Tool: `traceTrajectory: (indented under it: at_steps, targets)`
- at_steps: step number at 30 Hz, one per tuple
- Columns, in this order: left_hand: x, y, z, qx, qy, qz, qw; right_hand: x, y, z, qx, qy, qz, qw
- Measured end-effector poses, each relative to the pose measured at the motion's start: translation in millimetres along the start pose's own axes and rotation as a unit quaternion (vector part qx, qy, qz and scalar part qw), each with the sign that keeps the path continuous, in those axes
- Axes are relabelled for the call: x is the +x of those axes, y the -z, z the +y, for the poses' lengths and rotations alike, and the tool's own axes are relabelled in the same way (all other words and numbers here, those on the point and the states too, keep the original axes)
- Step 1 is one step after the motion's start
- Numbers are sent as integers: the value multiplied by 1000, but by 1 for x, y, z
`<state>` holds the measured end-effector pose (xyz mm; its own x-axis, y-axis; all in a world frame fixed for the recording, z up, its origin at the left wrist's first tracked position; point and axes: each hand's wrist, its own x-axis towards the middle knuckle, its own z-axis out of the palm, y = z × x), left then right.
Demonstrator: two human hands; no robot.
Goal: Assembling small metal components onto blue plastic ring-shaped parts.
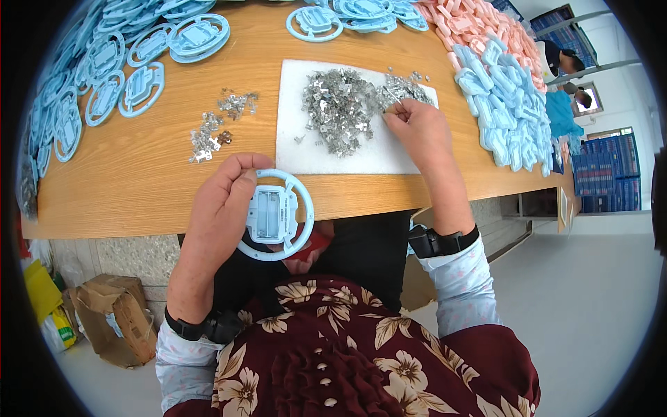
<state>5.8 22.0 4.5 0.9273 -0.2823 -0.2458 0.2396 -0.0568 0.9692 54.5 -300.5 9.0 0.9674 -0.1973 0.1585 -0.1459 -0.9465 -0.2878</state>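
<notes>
My left hand (226,201) grips the rim of a light blue plastic toy steering wheel (303,201) just off the table's front edge. The wheel's open battery compartment (267,214) faces up toward me. At the right part of a white foam board, my right hand (420,128) has its thumb and forefinger pinched together over a smaller heap of metal pieces (403,90). Whatever sits between those fingertips is too small to make out. Beside that hand lies a larger heap of small silvery metal contact pieces (338,108).
The foam board (292,149) rests on a wooden table (139,187). Loose metal bits (206,137) lie left of it. Blue wheels (104,59) pile up at far left and back. Blue parts (504,104) and pink parts (472,31) are heaped right. A cardboard box (114,320) stands on the floor.
</notes>
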Motion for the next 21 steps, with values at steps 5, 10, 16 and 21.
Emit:
traceTrajectory:
  at_steps: [5, 10, 16, 21]
  targets:
    - [-1, 1, 1, -5, 7, -8, 1000, 0, 7, -19, 19, -62, -57, 996]
    - [-1, 1, 1, -15, 6, -7, 1000, 7, -4, 3, 67, -70, -64, 993]
    - [-4, 4, 2, -22, 6, -16, 1000, -2, 8, 9, 127, -24, -43, 991]
    - [0, -3, 2, 70, -90, -42, 993, -33, 26, -35, 259, 46, -106, 959]
